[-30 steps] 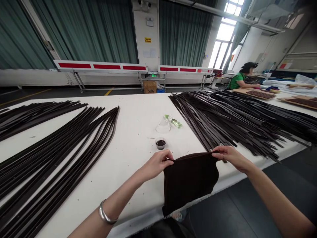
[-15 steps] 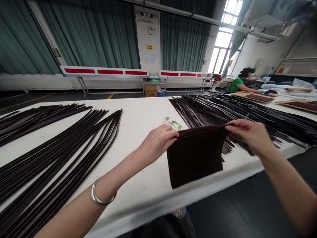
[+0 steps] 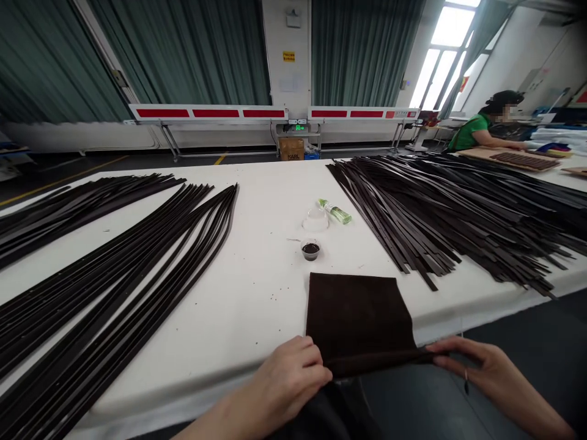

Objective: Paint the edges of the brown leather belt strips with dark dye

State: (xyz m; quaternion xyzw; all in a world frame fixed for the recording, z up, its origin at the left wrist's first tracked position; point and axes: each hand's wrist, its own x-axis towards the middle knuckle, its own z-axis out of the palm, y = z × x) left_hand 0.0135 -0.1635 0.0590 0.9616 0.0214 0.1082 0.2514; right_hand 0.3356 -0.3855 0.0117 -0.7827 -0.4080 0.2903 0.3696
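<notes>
Two grips on one dark brown suede cloth [image 3: 355, 321]: left hand [image 3: 287, 382] at 7 o'clock, curled over the cloth's near left corner, and right hand [image 3: 483, 362] at 5 o'clock, pinching the other end of the same near edge, a thin ring on one finger. Cloth on a white-covered table [image 3: 261, 293] at 6 o'clock, far part flat on the tabletop, near edge gathered up between both hands and reaching past the table's rim.

Straight ahead at 12 o'clock, a small plastic cup of dark liquid [image 3: 310, 249]; just beyond it, a clear plastic lid [image 3: 315, 221], with a green-labelled bottle [image 3: 334, 211] lying on its side just beside that. At 10 o'clock, long dark leather straps [image 3: 137, 269] in fanned bundles; at 2 o'clock, a larger, looser heap of dark leather strips [image 3: 440, 214].

Farther off at 2 o'clock, a co-worker in a green shirt [image 3: 468, 133], arms reaching over a wooden board [image 3: 509, 160] set with rows of dark pieces. Past the table at 12 o'clock, a red-and-white barrier rail [image 3: 206, 113] and a cardboard box [image 3: 291, 148] under it.
</notes>
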